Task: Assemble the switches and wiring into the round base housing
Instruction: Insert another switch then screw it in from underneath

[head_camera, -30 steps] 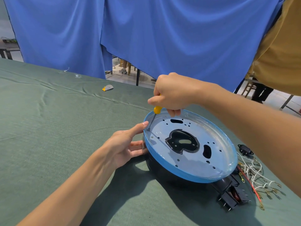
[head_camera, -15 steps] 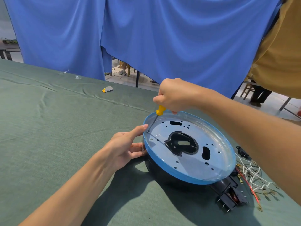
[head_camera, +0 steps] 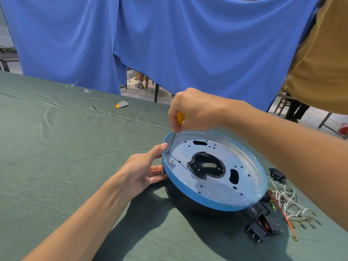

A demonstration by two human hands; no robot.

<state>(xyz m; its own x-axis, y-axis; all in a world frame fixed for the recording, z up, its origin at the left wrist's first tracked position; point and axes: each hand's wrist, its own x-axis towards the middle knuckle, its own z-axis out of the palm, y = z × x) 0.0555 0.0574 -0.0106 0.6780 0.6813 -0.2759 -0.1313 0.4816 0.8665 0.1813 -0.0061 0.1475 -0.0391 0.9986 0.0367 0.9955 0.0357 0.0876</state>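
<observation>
Yellow-handled screwdriver gripped in right hand; left hand, open flat, touches the round base housing rim.

backdrop of hanging blue curtain, in loose folds, behind bench draped in wrinkled green cloth; pale floor seen through gap under curtain; mustard fabric at right; dark table far left; soft, even light.

— Screwdriver handle?
— Mostly buried in the right hand.
— Tip?
— Too small to judge; perhaps seated.
— Switches?
— Partly tucked under the housing.
— Forearms?
— Cut off by the bottom and right edges.
</observation>
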